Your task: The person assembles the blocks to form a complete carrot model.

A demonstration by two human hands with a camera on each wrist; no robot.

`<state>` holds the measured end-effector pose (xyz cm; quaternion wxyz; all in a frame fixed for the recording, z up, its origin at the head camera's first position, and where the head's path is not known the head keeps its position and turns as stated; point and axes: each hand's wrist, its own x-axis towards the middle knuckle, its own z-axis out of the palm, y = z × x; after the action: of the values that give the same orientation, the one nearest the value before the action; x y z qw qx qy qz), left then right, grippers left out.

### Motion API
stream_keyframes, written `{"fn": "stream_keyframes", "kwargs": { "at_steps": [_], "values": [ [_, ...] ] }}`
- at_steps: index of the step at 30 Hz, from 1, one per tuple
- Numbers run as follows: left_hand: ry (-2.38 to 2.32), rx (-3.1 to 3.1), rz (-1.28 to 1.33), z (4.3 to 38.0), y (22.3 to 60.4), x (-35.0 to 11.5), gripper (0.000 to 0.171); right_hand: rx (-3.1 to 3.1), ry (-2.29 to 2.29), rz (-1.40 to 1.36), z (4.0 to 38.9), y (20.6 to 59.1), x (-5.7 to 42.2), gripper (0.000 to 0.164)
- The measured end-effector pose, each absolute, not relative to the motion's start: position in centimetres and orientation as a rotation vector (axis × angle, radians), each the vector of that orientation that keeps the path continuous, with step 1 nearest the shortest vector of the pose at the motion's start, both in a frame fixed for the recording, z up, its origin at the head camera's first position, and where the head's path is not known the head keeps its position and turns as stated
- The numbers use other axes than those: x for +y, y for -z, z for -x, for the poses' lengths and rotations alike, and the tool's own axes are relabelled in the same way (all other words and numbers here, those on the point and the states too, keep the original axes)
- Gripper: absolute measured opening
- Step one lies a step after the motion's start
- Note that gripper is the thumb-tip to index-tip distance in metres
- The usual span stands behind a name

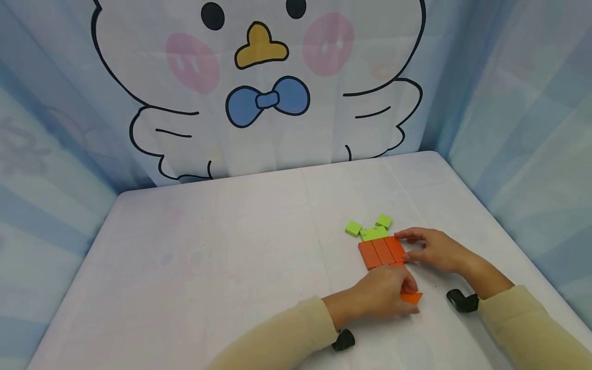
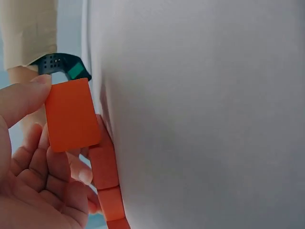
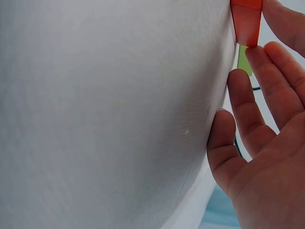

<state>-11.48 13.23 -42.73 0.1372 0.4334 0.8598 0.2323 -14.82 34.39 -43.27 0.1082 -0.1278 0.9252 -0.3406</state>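
Observation:
Thumb and fingers of my left hand (image 1: 381, 294) pinch an orange block (image 2: 72, 114), held up in front of the other blocks; its flat rectangular face fills part of the left wrist view. Several orange blocks (image 1: 382, 251) lie side by side on the table, partly hidden behind the left hand. My right hand (image 1: 435, 250) touches the right side of this row with thumb and fingertips, its fingers loosely extended. In the right wrist view, the thumb meets one side of an orange block (image 3: 247, 21) and a fingertip meets its end. Light green blocks (image 1: 373, 234) adjoin the row's far edge.
Two small green blocks, one at left (image 1: 353, 228) and one at right (image 1: 384, 221), sit beyond the row. A white cloth covers the table (image 1: 208, 267). Printed curtains (image 1: 522, 103) enclose its back and sides. Black wrist devices (image 1: 462, 301) hang below the sleeves.

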Motion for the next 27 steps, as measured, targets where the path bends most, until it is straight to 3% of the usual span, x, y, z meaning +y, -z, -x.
{"fn": "stream_keyframes", "kwargs": {
  "at_steps": [27],
  "values": [
    [-0.597, 2.582, -1.220, 11.7, 43.1, 12.6, 0.033, 2.720, 0.999, 0.368, 14.9, 43.2, 34.2, 0.051]
  ]
}}
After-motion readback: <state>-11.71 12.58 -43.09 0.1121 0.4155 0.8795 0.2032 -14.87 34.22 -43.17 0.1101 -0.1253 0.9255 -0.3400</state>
